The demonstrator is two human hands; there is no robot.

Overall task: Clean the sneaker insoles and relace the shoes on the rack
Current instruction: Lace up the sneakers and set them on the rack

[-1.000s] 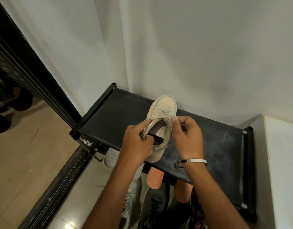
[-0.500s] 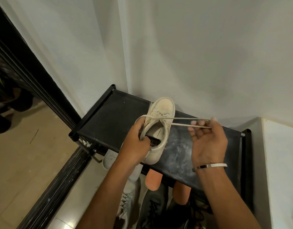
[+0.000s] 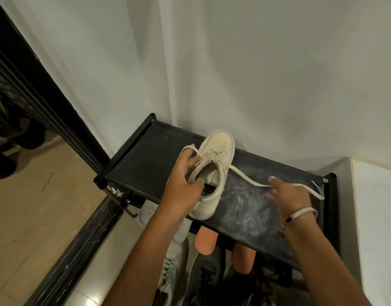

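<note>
The cream sneaker (image 3: 214,171) stands near the rack top's (image 3: 146,164) rear edge. The left hand (image 3: 183,184) grips its collar, one lace end across the fingers. The right hand (image 3: 289,195), fingers loosely spread, has the other lace end (image 3: 249,178) draped across it.

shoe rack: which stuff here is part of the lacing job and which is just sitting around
In the job:
- cream sneaker on the rack's top shelf
- its lace, one end at each hand
- left hand steadying the sneaker
- right hand under the long lace end

Just lying about:
- orange slippers below
- grey laced shoes below

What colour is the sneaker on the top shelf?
Off-white, cream sneaker with matching laces; clearest in the head view.
</note>
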